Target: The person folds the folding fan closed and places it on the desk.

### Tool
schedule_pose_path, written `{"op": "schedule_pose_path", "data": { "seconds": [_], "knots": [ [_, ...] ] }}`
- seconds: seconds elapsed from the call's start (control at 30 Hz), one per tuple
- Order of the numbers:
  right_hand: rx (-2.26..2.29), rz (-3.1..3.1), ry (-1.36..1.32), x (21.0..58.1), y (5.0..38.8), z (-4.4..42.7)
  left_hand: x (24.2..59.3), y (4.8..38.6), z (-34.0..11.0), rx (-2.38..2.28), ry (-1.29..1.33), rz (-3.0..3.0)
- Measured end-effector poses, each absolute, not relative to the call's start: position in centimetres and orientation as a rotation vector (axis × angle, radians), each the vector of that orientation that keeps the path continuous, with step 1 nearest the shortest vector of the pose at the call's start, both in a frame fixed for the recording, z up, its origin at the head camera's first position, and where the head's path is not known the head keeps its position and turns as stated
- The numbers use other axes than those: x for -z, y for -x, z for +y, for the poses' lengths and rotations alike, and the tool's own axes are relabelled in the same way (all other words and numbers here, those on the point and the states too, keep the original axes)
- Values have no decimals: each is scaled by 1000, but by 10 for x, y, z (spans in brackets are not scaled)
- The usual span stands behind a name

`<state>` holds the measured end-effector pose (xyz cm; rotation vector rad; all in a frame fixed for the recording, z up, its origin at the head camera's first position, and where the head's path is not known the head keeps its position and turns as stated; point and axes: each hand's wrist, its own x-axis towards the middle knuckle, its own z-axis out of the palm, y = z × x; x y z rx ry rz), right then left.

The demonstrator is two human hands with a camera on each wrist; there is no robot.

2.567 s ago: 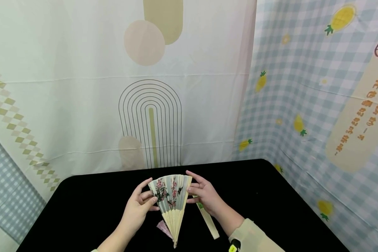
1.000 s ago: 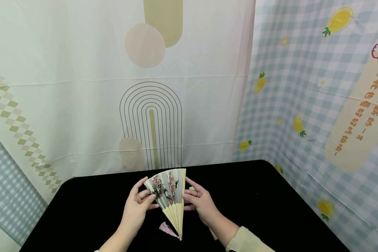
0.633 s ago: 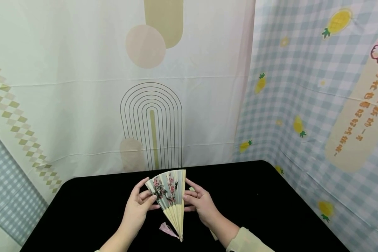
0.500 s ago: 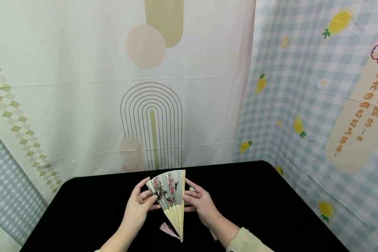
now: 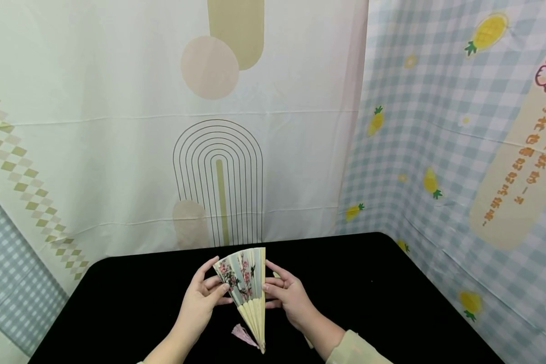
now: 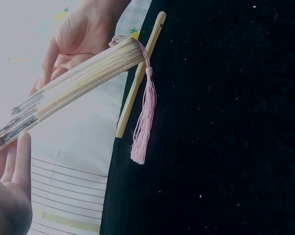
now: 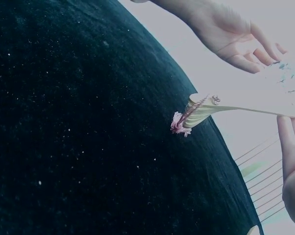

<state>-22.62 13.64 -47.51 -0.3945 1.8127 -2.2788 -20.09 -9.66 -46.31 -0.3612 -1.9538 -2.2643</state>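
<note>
A partly spread folding fan with pale wooden ribs and pink blossom print is held up over the black table, its pivot end pointing down toward the person. My left hand pinches the fan's left edge between thumb and fingers. On the opposite side, my right hand grips the right outer rib. From the pivot hangs a pink tassel. The left wrist view shows the fan edge-on, its ribs stacked close. In the right wrist view the pivot end and tassel appear near the middle.
A second fan, folded, lies on the black table; in the head view my right hand and forearm mostly cover it. A pale printed curtain hangs behind the table, and a checked curtain with pineapples hangs at the right.
The fan has become narrower, as the hands have come slightly closer together. Its right edge has shifted left, and the right hand has moved left over the second fan.
</note>
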Motion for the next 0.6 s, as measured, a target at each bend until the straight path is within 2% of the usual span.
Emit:
{"op": "schedule_pose_path", "data": {
  "seconds": [0.6],
  "knots": [
    [2241,1803,448,477,226,134,464,203,-95,2276,348,-1965]
  ]
}}
